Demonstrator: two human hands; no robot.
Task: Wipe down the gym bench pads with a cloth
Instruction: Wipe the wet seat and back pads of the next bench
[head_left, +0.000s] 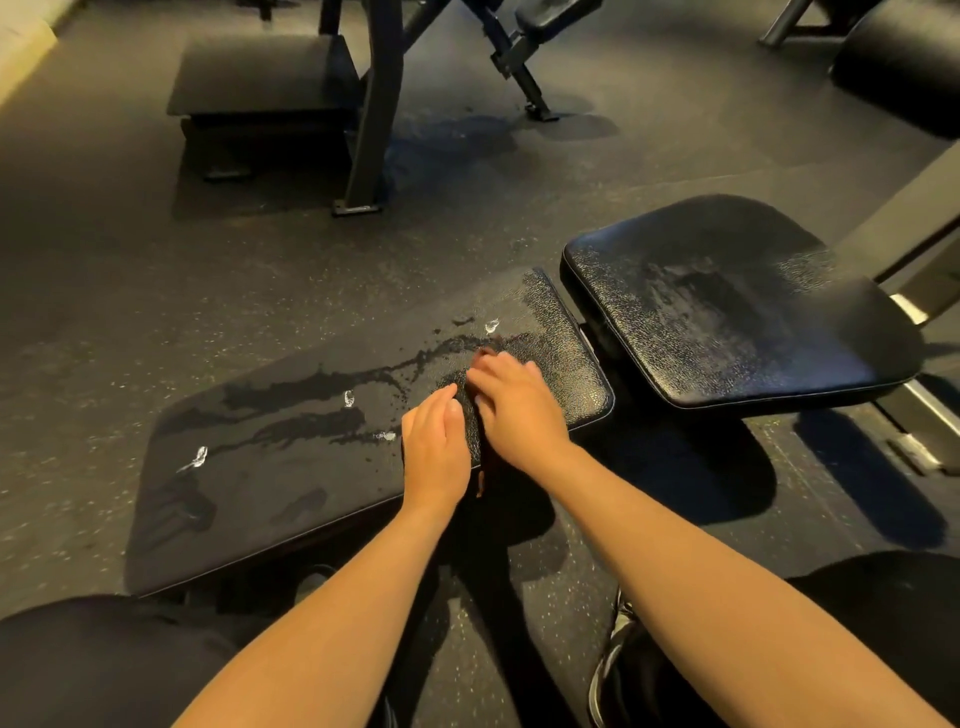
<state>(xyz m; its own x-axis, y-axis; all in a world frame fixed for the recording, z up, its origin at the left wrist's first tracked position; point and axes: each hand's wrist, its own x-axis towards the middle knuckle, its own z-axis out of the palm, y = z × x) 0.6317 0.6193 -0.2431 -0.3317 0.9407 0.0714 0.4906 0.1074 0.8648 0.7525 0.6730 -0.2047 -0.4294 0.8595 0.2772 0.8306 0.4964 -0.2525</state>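
Note:
The long black bench pad (270, 499) lies in front of me with wet streaks and a few white foam spots (199, 457) on it. The black seat pad (727, 306), to the right of it, is tilted and has a damp sheen. A dark brownish cloth (482, 475) lies across the long pad's right part, and one end hangs over the near edge. My right hand (514, 405) presses on the cloth with its fingers spread. My left hand (436, 441) rests flat just left of it, fingers straight and together; most of the cloth is hidden under the hands.
A dark speckled rubber floor (130, 270) surrounds the bench. Another bench and a dark metal frame (374, 114) stand behind it, and more padded equipment (898, 67) is at the upper right. My knees and one shoe (618, 649) are at the bottom.

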